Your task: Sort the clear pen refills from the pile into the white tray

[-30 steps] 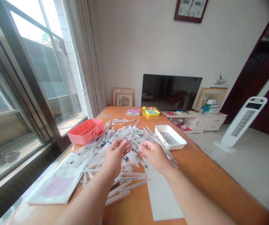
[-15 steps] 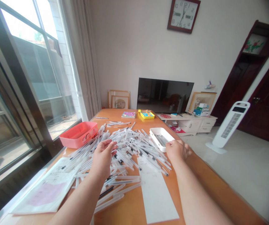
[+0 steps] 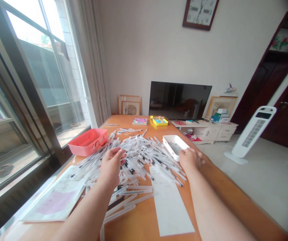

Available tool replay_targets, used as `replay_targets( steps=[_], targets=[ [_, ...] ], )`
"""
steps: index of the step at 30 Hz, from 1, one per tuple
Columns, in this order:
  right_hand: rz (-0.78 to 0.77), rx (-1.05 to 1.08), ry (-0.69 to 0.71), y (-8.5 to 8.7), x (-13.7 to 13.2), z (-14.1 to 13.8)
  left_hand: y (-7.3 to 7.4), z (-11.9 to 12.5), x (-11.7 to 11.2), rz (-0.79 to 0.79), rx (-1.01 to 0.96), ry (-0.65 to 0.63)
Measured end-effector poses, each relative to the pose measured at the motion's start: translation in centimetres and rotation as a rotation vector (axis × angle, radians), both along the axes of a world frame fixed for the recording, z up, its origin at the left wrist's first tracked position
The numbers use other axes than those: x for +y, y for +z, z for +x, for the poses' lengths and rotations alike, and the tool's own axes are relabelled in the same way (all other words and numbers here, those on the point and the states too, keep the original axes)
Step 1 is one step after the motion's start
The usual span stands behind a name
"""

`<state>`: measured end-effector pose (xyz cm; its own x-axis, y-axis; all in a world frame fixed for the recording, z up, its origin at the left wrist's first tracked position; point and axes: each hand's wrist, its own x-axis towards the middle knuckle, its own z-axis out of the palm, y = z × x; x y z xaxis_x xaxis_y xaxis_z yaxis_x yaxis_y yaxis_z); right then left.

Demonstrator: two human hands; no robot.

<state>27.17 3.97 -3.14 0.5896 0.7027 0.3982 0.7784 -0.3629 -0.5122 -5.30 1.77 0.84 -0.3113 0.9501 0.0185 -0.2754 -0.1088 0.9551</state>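
Note:
A big pile of clear plastic pens covers the middle of an orange wooden table. My left hand hovers over the pile's near side, fingers curled loosely and apart, with nothing clearly held. My right hand rests at the near corner of a white tray that holds several pens; its fingers are curled at the tray's rim and what they hold, if anything, is hidden.
A pink plastic bin stands at the table's left. A white paper strip and a printed sheet lie near me. A yellow box and a small book sit at the far end. A tower fan stands on the floor to the right.
My right hand left the middle of the pile and moved right to the white tray's near corner. My left hand stayed over the pile and loosened its fingers.

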Motion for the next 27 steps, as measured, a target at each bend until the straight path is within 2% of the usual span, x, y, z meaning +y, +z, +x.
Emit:
replay_targets(
  steps=[4, 7, 9, 12, 15, 18, 22, 27],
  targets=[
    [0.102, 0.004, 0.005, 0.5, -0.1, -0.9, 0.1, -0.4, 0.1, 0.004, 0.008, 0.011],
    [0.192, -0.025, 0.082, 1.5, -0.3, -2.3, 0.2, -0.6, 0.0, 0.012, 0.009, 0.015],
    [0.248, -0.051, 0.201, 2.2, -0.7, -3.6, 0.4, -0.7, 0.0, 0.011, 0.004, 0.021],
    [0.303, -0.065, 0.455, 2.9, -1.6, -6.1, 0.6, -0.9, 0.0, 0.006, 0.000, 0.037],
    [0.205, -0.023, 0.671, 2.7, -2.5, -8.7, 0.8, -1.0, -0.1, 0.012, 0.015, 0.048],
    [0.049, -0.017, 0.793, 2.1, -3.1, -10.8, 0.9, -1.2, -0.1, 0.017, 0.029, 0.053],
    [-0.080, -0.012, 0.857, 1.6, -3.5, -12.1, 1.0, -1.4, 0.0, 0.003, 0.040, 0.062],
    [-0.194, -0.015, 0.866, 1.7, -3.7, -11.6, 1.1, -1.8, 0.3, 0.003, 0.053, 0.094]
  ],
)
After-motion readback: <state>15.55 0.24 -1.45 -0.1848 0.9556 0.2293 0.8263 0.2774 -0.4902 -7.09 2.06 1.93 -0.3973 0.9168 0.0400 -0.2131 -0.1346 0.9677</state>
